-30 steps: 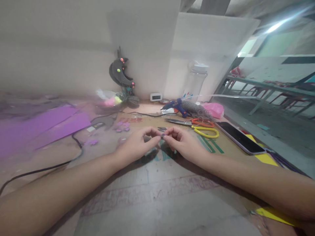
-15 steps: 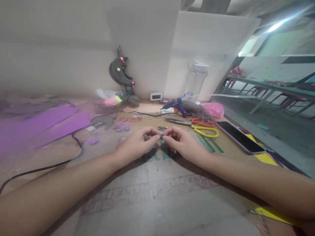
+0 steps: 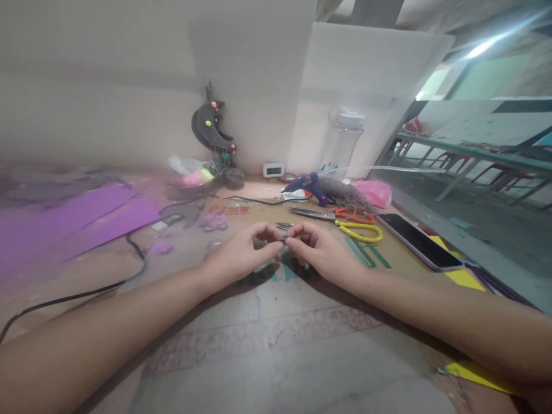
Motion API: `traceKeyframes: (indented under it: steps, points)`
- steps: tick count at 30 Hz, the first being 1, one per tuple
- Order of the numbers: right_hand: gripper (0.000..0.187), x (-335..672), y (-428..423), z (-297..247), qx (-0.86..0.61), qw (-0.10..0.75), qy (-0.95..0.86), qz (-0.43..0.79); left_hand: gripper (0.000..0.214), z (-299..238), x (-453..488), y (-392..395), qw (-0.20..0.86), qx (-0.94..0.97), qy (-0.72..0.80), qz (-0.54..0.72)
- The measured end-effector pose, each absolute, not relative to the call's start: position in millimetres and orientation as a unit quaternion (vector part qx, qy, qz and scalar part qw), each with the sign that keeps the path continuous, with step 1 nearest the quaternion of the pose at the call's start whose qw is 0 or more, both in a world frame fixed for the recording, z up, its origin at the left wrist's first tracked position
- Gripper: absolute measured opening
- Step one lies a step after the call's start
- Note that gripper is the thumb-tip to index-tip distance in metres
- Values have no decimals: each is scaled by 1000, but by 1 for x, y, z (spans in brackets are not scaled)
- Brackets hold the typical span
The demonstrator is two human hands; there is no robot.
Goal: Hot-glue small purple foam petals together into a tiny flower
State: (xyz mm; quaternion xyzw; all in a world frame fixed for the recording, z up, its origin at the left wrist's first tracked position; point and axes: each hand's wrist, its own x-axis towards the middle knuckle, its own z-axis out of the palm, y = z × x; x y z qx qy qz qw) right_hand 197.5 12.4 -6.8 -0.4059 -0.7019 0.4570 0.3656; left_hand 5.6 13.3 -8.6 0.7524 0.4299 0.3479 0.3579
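My left hand (image 3: 252, 247) and my right hand (image 3: 314, 244) meet over the middle of the cardboard-covered table. Thumb and fingers of both are pinched together on a small purple piece (image 3: 284, 237), mostly hidden by the fingertips. Just beyond them lie yellow-handled scissors (image 3: 359, 231), their blade tips showing behind my fingers, and orange-handled scissors (image 3: 354, 215). Small purple cut-out flowers (image 3: 214, 221) rest to the left of my left hand, with another purple cut-out (image 3: 160, 248) farther left.
A blue glue gun (image 3: 306, 185) lies by grey yarn (image 3: 340, 191) at the back, near a small digital clock (image 3: 273, 170) and a clear bottle (image 3: 345, 141). A phone (image 3: 420, 241) is at right, purple sheets (image 3: 112, 221) at left. A black cable (image 3: 86, 296) crosses the left side.
Both hands stay in nearly the same place, still pinching the small purple piece. The left thumb has shifted slightly toward the right fingertips.
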Motion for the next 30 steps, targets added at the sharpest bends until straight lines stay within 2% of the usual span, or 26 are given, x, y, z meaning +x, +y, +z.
traceKeyframes:
  steps: [18, 24, 30]
  points:
    - [15, 197, 11, -6, -407, 362, -713, 441, 10, -12, 7, 17, 433, 726, 396, 359]
    - [18, 197, 11, -5, -399, 385, -691, 464, 26, -16, 9, 16, 424, 730, 378, 381]
    - [22, 198, 13, -3, -391, 415, -680, 460, 26, -11, 9, 16, 401, 707, 455, 364]
